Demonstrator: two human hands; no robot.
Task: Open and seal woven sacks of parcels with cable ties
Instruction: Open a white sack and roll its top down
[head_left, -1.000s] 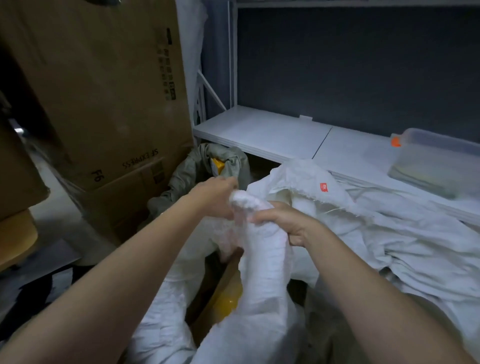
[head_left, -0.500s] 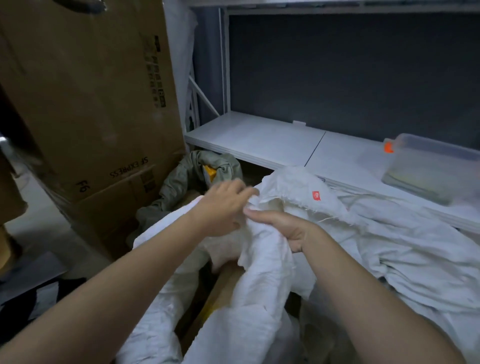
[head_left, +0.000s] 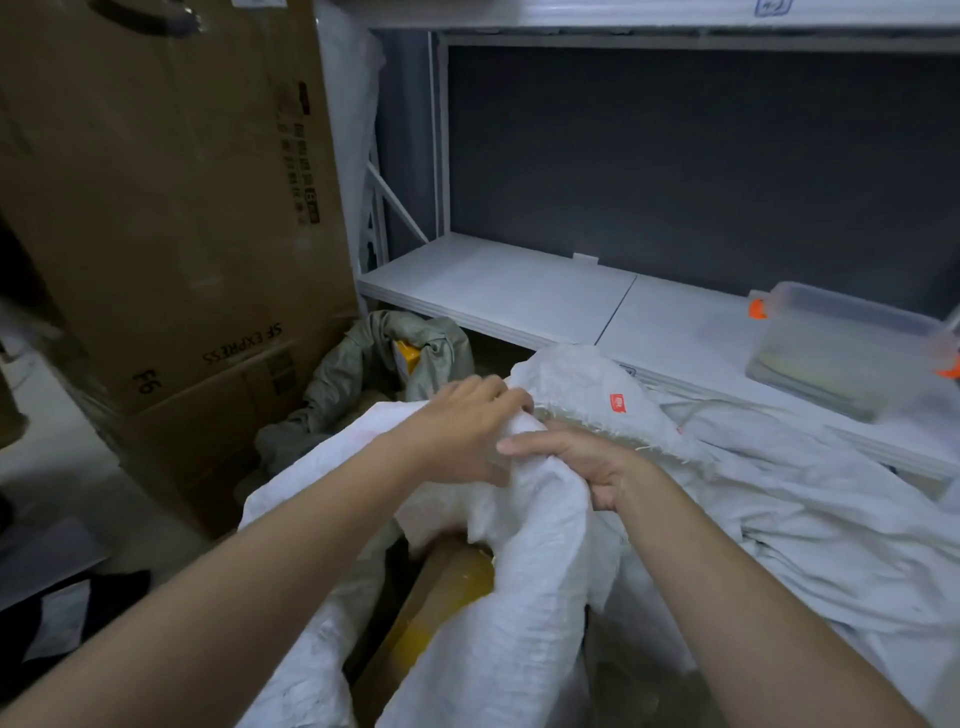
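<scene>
A white woven sack stands open in front of me, its mouth gathered in the middle of the view. My left hand grips the bunched fabric at the top from the left. My right hand grips the same bunch from the right, thumb on top. Below the hands, a brown and yellow parcel shows inside the sack. No cable tie is visible.
A tall cardboard box stands at the left. A grey-green sack with a yellow parcel lies behind. More white sacks are piled at the right. A white shelf holds a clear plastic tub.
Both hands lowered slightly and drew closer together on the gathered sack mouth. The left hand shifted over the top of the bunch.
</scene>
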